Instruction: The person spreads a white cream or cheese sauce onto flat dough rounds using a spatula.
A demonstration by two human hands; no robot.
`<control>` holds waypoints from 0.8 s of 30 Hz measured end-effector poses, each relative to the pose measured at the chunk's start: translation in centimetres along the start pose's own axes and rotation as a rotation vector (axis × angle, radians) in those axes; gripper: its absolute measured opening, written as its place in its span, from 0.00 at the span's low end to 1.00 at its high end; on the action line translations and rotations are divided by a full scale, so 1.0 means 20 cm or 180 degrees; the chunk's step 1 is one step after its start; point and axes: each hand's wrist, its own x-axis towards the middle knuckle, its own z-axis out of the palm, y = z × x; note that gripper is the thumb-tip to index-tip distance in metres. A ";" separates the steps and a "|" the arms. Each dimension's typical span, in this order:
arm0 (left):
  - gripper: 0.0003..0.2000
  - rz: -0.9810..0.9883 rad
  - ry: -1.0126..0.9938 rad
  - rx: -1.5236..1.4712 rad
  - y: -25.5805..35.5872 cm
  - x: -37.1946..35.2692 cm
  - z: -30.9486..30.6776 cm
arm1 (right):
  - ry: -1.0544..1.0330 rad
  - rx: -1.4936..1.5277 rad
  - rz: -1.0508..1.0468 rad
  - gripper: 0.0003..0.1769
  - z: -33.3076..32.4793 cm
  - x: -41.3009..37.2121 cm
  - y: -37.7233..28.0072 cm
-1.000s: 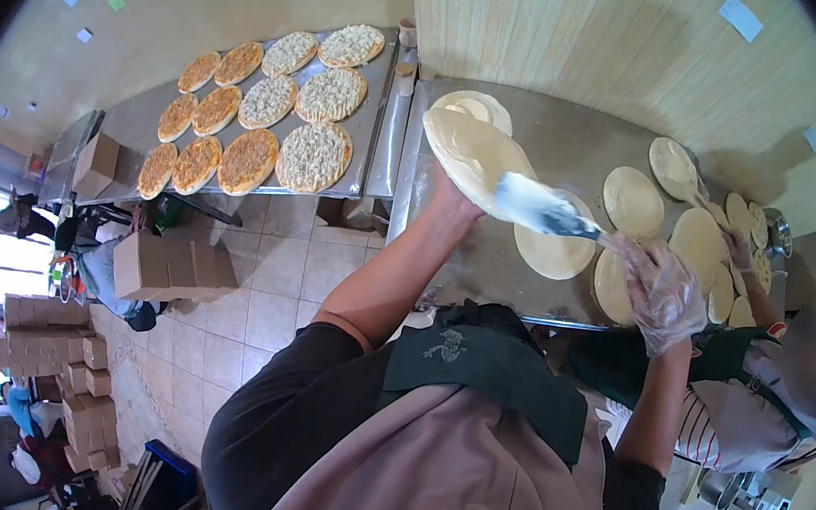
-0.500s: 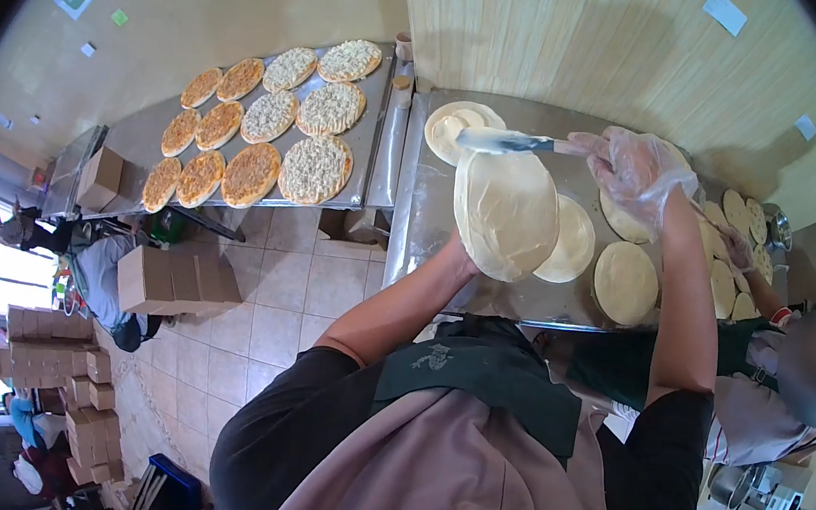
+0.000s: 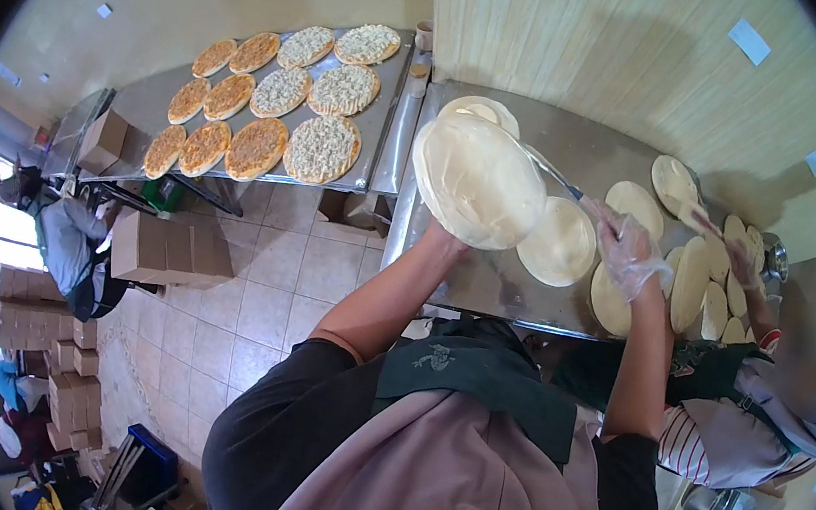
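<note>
My left hand [image 3: 446,240] supports a round pizza base [image 3: 481,185] from below, its fingers mostly hidden under the disc. The base is tilted above the steel table, and a pale, creamy spread coats its upper face. In a clear plastic glove, my right hand [image 3: 630,252] grips the handle of a spatula [image 3: 560,176]. Its blade reaches the right edge of the held base and is partly hidden there. Beyond the held base, another pale disc [image 3: 482,105] peeks out. A pizza base [image 3: 558,243] lies between my hands, and another [image 3: 610,300] sits below my right hand.
On the left table [image 3: 381,141], several rounds carry white crumbly topping [image 3: 322,150] or orange-brown topping [image 3: 257,149]. At right, a co-worker's hand [image 3: 744,261] is among several pale bases [image 3: 691,285]. Cardboard boxes [image 3: 172,248] stand on the left, near another person [image 3: 68,236].
My right hand has moved down and toward me with the spatula, whose blade has left the far disc. My left hand has shifted the base slightly left. The co-worker's bases have moved.
</note>
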 end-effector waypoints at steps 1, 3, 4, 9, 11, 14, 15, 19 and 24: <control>0.24 -0.0032 0.0003 -0.0010 -0.01 0.02 0.01 | -0.0001 -0.0007 0.0033 0.19 0.02 -0.05 -0.01; 0.24 0.0334 0.0251 0.0106 -0.02 0.05 0.02 | 0.0162 0.0025 0.0313 0.19 0.06 -0.17 -0.06; 0.24 0.0309 0.0239 0.0101 -0.04 0.06 0.02 | 0.0248 -0.0007 -0.0014 0.20 0.03 -0.23 -0.12; 0.25 0.0312 0.0153 0.0097 -0.02 0.14 0.06 | 0.0185 0.0252 0.0124 0.19 -0.11 -0.49 -0.14; 0.25 0.0266 0.0134 0.0130 -0.02 0.15 0.07 | 0.0083 0.0729 0.0054 0.19 -0.23 -0.54 -0.12; 0.25 0.0161 0.0057 0.0183 -0.07 0.12 0.10 | 0.0182 0.2049 0.1024 0.18 -0.29 -0.50 -0.01; 0.25 0.0132 0.0023 0.0198 -0.09 0.11 0.11 | 0.0229 0.2054 0.1052 0.18 -0.29 -0.46 0.01; 0.25 0.0129 -0.0103 0.0252 -0.16 0.10 0.16 | 0.0759 0.2475 0.0401 0.17 -0.26 -0.28 0.06; 0.25 0.0361 -0.0065 0.0289 -0.14 0.13 0.17 | 0.0657 0.2436 0.0367 0.18 -0.09 -0.22 0.12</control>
